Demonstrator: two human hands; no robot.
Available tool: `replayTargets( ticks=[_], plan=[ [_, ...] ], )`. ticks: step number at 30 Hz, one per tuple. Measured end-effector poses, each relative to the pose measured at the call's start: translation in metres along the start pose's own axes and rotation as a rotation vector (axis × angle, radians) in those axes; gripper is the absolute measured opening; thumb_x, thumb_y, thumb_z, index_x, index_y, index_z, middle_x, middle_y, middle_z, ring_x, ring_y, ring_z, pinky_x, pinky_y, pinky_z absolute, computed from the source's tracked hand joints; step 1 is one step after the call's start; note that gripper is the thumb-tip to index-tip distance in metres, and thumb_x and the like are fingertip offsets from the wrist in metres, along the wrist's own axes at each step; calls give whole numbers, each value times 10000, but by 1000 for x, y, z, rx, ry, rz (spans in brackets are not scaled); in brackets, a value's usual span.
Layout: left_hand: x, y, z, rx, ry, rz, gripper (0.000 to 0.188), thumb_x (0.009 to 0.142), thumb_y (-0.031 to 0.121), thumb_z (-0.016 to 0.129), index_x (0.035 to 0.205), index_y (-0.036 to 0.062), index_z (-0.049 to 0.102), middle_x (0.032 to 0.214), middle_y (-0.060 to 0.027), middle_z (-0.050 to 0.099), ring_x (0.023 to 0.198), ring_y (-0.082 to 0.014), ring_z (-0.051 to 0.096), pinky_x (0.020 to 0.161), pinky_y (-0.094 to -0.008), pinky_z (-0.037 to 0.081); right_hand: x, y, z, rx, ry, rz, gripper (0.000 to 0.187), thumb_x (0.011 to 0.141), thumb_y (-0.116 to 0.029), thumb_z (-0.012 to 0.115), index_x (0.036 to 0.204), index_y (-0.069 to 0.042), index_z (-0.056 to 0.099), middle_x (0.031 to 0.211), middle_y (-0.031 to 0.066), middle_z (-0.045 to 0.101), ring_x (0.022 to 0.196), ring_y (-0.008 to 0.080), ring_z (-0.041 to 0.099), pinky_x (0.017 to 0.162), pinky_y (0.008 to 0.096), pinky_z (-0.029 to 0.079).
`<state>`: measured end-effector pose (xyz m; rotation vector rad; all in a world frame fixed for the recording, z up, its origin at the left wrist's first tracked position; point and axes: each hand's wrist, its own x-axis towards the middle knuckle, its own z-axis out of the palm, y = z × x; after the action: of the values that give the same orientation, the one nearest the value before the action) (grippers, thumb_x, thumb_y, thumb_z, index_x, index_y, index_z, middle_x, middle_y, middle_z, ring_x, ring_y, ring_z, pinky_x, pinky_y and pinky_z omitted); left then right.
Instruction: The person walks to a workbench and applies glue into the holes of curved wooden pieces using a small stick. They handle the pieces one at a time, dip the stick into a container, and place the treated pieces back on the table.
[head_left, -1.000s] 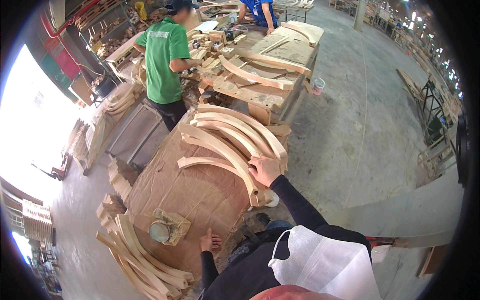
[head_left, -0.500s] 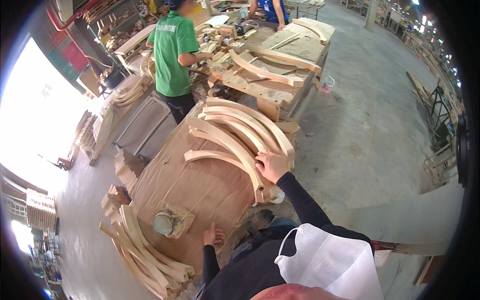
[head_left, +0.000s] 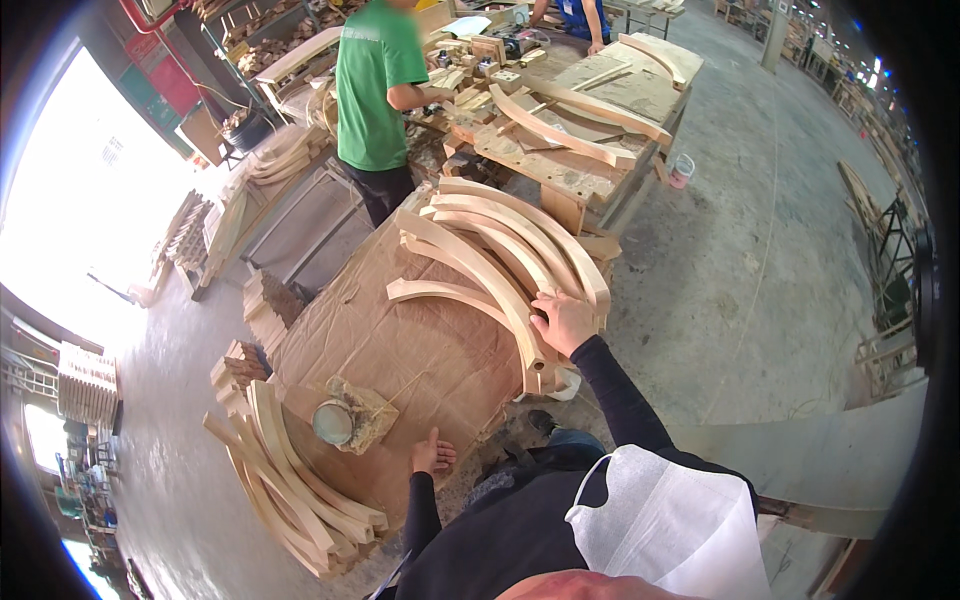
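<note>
Several curved pale wooden pieces (head_left: 462,250) lie in a fanned pile on the far right part of the cardboard-covered table (head_left: 400,345). My right hand (head_left: 565,322) rests at the near end of this pile, its fingers bent over one curved wooden piece. One shorter curved piece (head_left: 445,291) lies at the pile's left side. My left hand (head_left: 434,453) is above the table's near edge, fingers stretched out with nothing in them. To its left, a round tin (head_left: 332,423) sits on a stained, yellowish block (head_left: 372,418).
Another stack of curved pieces (head_left: 290,490) lies at the near left. Small wooden blocks (head_left: 272,310) are piled along the table's left side. Beyond, a person in a green shirt (head_left: 378,90) stands at a workbench (head_left: 575,165) with more curved parts. A bucket (head_left: 681,170) stands on the floor.
The whole view has shifted, so the table and people appear farther right. My right hand stays at the pile's near end, its fingers slightly repositioned. My left hand remains open near the edge.
</note>
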<state>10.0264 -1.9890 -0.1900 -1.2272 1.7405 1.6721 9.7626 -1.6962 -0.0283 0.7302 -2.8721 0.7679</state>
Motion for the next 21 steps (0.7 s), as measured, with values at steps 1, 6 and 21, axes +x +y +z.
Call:
replayTargets(
  ticks=[1,6,21],
  plan=[
    [0,0,0,0,0,1,620,954,584,403,875,22,652,744,-89,679,634,-190,666,569,-301,513,0,0,0,-1,1,-2,262,822,-231,657,1011,-53,696,1126,76,676,1015,297,623,862,398,508],
    [6,-5,-1,0,10,2,629,949,595,402,874,26,659,752,-90,687,630,-187,665,576,-306,520,0,4,5,-23,31,-23,264,821,-232,661,1012,-53,695,1134,83,673,1004,310,628,871,402,508],
    [2,-2,0,0,21,10,637,942,602,417,882,16,660,749,-97,689,625,-186,667,567,-304,524,0,1,1,5,-7,11,280,822,-242,665,1030,-58,697,1180,98,661,1052,328,621,903,394,503]
  ],
)
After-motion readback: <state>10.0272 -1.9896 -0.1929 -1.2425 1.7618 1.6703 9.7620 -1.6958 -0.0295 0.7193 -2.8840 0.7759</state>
